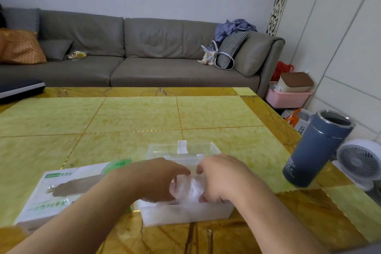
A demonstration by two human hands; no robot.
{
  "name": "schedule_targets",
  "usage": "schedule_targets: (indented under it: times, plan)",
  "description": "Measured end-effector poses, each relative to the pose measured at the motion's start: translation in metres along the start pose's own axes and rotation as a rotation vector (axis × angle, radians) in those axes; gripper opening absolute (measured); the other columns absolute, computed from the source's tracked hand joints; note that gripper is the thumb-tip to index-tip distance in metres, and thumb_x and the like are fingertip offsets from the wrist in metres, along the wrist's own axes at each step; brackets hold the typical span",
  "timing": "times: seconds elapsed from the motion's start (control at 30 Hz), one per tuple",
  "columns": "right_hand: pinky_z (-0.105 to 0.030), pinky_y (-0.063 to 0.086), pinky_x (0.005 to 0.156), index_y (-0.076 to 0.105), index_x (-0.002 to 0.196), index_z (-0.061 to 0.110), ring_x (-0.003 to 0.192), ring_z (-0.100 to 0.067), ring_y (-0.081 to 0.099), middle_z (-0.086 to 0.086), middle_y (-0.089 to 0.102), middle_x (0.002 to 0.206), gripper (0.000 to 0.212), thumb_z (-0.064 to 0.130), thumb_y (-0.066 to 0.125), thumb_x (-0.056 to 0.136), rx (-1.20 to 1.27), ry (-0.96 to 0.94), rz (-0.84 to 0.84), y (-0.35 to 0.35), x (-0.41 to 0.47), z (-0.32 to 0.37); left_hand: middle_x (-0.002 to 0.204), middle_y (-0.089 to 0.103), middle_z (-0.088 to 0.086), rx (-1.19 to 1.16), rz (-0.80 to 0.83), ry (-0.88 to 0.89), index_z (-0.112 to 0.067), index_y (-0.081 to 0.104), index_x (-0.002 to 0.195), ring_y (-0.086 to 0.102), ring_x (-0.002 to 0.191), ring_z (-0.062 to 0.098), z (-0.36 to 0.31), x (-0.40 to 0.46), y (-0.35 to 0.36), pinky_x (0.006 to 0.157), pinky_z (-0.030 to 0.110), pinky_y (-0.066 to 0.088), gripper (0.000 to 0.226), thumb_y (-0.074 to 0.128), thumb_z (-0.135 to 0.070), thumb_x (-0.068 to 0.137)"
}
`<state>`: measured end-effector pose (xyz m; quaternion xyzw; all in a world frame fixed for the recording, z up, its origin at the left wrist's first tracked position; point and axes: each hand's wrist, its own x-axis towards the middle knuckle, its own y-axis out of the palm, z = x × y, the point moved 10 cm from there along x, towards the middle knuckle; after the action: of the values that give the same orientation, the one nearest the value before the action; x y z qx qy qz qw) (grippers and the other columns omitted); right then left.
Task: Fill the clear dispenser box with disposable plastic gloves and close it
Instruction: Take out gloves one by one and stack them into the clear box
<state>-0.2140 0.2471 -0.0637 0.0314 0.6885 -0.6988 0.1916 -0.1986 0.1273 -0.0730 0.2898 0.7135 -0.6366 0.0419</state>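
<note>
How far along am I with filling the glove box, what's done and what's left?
Done: the clear box sits open, its lid swung back, with the glove carton beside it. In hand: your left hand and right hand both press a wad of plastic gloves down into the box. Left: settle the wad below the rim, then close the lid.

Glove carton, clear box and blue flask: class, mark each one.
glove carton point(61, 189): head view, printed top face.
clear box point(185, 215): head view, near wall.
blue flask point(315, 150): head view, side of body.
</note>
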Motion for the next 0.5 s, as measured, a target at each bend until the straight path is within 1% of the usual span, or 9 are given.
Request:
schedule_targets:
  times: [0.03, 0.07, 0.1, 0.13, 0.2, 0.27, 0.37, 0.43, 0.5]
  plan:
    - [-0.034, 0.06, 0.079, 0.071, 0.126, 0.022, 0.102, -0.024, 0.069, -0.002, 0.07, 0.12, 0.043, 0.023, 0.081, 0.083, -0.023, -0.009, 0.029, 0.001, 0.0, 0.001, 0.131, 0.06, -0.022, 0.021, 0.042, -0.012, -0.05, 0.036, 0.152, 0.064, 0.083, 0.0, 0.002, -0.001, 0.0, 0.072, 0.022, 0.056, 0.071, 0.066, -0.025, 0.093]
    - [-0.037, 0.061, 0.084, 0.071, 0.128, 0.023, 0.107, -0.025, 0.069, -0.003, 0.07, 0.124, 0.044, 0.024, 0.08, 0.085, -0.042, -0.012, 0.076, 0.003, 0.0, 0.002, 0.135, 0.057, -0.021, 0.06, 0.084, -0.021, -0.049, 0.031, 0.155, 0.057, 0.067, -0.002, 0.002, -0.003, 0.0, 0.06, 0.015, 0.048, 0.077, 0.068, -0.021, 0.093]
    - [-0.039, 0.061, 0.088, 0.071, 0.13, 0.023, 0.111, -0.026, 0.069, -0.004, 0.07, 0.128, 0.044, 0.024, 0.078, 0.086, -0.063, -0.018, 0.115, 0.006, 0.002, 0.002, 0.138, 0.055, -0.02, 0.104, 0.119, -0.027, -0.048, 0.027, 0.157, 0.049, 0.058, -0.002, 0.0, -0.005, 0.0, 0.052, 0.015, 0.04, 0.082, 0.069, -0.017, 0.093]
    - [-0.04, 0.061, 0.09, 0.07, 0.133, 0.022, 0.113, -0.026, 0.069, -0.005, 0.069, 0.131, 0.045, 0.024, 0.075, 0.088, -0.087, -0.03, 0.157, 0.009, 0.004, 0.004, 0.141, 0.054, -0.018, 0.138, 0.148, -0.028, -0.047, 0.024, 0.158, 0.046, 0.058, 0.0, -0.002, -0.007, 0.001, 0.05, 0.015, 0.035, 0.086, 0.069, -0.012, 0.093]
    - [-0.039, 0.061, 0.091, 0.067, 0.138, 0.021, 0.115, -0.027, 0.069, -0.005, 0.068, 0.134, 0.046, 0.023, 0.071, 0.092, -0.135, -0.045, 0.228, 0.015, 0.007, 0.007, 0.142, 0.052, -0.013, 0.188, 0.184, -0.019, -0.046, 0.022, 0.159, 0.051, 0.075, 0.008, -0.007, -0.008, 0.003, 0.054, 0.018, 0.033, 0.09, 0.067, -0.006, 0.092]
    - [-0.036, 0.06, 0.085, 0.064, 0.141, 0.023, 0.106, -0.026, 0.071, -0.004, 0.068, 0.131, 0.049, 0.024, 0.071, 0.093, -0.141, -0.042, 0.28, 0.019, 0.011, 0.009, 0.141, 0.051, -0.008, 0.208, 0.185, -0.004, -0.045, 0.023, 0.159, 0.054, 0.094, 0.016, -0.009, -0.006, 0.006, 0.06, 0.023, 0.037, 0.09, 0.066, -0.004, 0.091]
    - [-0.034, 0.057, 0.079, 0.06, 0.145, 0.025, 0.096, -0.026, 0.07, -0.002, 0.067, 0.127, 0.056, 0.024, 0.073, 0.09, -0.155, -0.02, 0.329, 0.026, 0.021, 0.012, 0.139, 0.055, -0.007, 0.237, 0.166, -0.009, -0.042, 0.031, 0.156, 0.06, 0.114, 0.02, -0.008, -0.006, 0.007, 0.073, 0.029, 0.049, 0.085, 0.069, -0.005, 0.089]
    - [-0.035, 0.055, 0.076, 0.059, 0.145, 0.025, 0.102, -0.027, 0.069, -0.001, 0.066, 0.132, 0.059, 0.027, 0.076, 0.089, -0.17, -0.018, 0.353, 0.031, 0.027, 0.015, 0.142, 0.054, -0.011, 0.258, 0.068, -0.022, -0.041, 0.036, 0.154, 0.056, 0.124, 0.018, -0.007, -0.013, -0.002, 0.09, 0.033, 0.053, 0.081, 0.07, -0.007, 0.09]
    - [-0.034, 0.05, 0.068, 0.062, 0.141, 0.024, 0.096, -0.025, 0.067, 0.001, 0.067, 0.127, 0.054, 0.028, 0.077, 0.089, -0.183, -0.024, 0.369, 0.033, 0.028, 0.018, 0.139, 0.053, -0.012, 0.27, -0.112, 0.003, -0.037, 0.047, 0.148, 0.051, 0.128, 0.016, -0.015, -0.02, -0.018, 0.096, 0.032, 0.051, 0.065, 0.064, -0.007, 0.093]
